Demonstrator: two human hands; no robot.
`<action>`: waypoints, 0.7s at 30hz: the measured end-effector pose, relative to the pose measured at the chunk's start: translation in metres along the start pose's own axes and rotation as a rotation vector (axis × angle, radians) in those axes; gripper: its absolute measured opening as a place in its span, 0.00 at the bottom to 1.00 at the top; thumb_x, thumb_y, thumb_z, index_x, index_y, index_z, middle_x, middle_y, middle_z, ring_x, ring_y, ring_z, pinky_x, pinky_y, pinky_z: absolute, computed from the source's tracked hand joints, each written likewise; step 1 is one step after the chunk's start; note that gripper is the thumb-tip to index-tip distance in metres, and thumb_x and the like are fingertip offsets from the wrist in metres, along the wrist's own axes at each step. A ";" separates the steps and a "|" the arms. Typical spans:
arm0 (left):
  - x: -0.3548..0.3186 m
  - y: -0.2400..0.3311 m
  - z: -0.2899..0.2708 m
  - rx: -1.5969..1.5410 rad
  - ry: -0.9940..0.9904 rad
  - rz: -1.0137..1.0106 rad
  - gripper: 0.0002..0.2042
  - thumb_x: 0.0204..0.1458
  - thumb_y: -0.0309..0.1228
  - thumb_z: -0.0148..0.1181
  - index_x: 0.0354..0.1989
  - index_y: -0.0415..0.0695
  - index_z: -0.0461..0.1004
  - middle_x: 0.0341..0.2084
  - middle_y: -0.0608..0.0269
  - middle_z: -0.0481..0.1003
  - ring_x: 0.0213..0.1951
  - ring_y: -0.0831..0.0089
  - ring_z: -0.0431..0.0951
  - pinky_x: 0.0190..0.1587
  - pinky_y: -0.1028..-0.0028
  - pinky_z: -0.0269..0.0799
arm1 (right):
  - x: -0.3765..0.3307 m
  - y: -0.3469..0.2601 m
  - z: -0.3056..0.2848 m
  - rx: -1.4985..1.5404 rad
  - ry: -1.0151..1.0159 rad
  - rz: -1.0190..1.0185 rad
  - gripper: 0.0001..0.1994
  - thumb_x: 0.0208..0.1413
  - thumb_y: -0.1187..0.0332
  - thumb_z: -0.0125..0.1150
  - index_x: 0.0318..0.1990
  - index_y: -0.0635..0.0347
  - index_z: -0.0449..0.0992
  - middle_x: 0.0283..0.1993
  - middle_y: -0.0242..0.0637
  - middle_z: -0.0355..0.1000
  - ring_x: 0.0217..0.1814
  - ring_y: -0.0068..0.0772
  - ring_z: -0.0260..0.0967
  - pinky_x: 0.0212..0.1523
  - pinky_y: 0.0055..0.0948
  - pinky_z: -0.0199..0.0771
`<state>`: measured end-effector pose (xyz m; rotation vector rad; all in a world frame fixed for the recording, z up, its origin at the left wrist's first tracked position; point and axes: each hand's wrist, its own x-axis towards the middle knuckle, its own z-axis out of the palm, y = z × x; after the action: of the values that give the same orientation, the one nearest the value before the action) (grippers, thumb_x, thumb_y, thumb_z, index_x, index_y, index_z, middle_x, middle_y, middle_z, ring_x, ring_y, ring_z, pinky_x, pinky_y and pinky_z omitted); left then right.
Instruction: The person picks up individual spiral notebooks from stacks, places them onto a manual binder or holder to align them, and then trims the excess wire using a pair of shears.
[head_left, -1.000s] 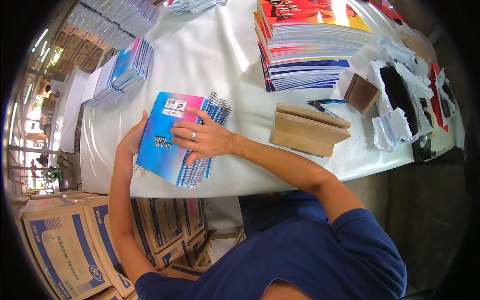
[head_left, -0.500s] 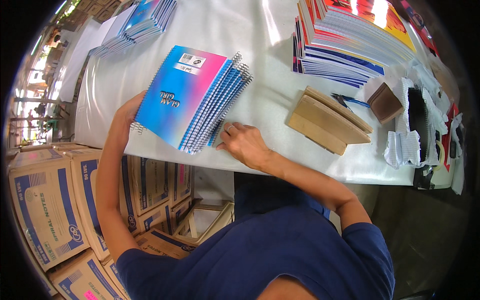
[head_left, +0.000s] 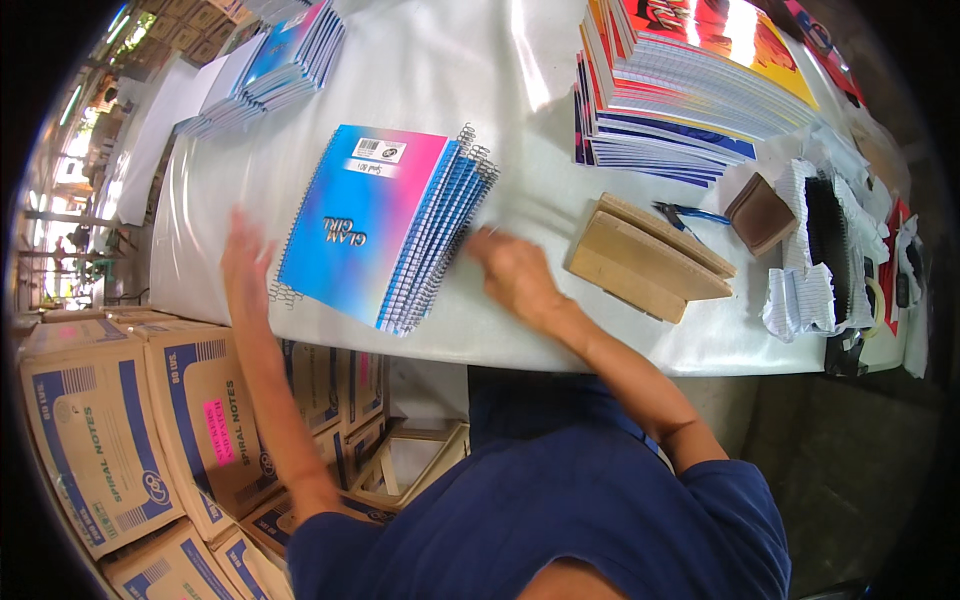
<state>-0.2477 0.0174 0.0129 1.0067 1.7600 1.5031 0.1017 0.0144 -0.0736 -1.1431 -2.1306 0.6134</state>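
A stack of spiral notebooks with blue and pink covers lies on the table near its front edge. Wire coils stick out along both sides of the stack. My left hand is just off the stack's left side, its fingers apart and blurred, holding nothing. On the right, my right hand is beside the coiled edge. Its fingers are smeared by motion and partly turned away, so neither their closure nor any contact with the coils is plain.
More spiral notebooks stand in piles at the far left. At the far right rises a tall pile of notebooks. Nearer lie a folded cardboard piece, blue-handled pliers, a brown block and a torn white box. Cartons stack below left.
My left hand has let go of the stack's left edge and moved away from it. My right hand has shifted up and to the right along the coiled side.
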 end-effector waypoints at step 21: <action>-0.206 -0.047 0.144 -0.473 0.290 -0.106 0.29 0.65 0.47 0.38 0.67 0.37 0.50 0.63 0.51 0.57 0.64 0.63 0.57 0.68 0.61 0.46 | 0.105 0.062 -0.015 0.237 -0.137 0.086 0.27 0.38 0.76 0.71 0.52 0.60 0.74 0.45 0.45 0.76 0.47 0.44 0.73 0.50 0.35 0.70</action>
<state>-0.0265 -0.0858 -0.0635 0.4692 1.4994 1.9455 0.1030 0.1373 -0.0708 -1.0913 -2.0617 0.9813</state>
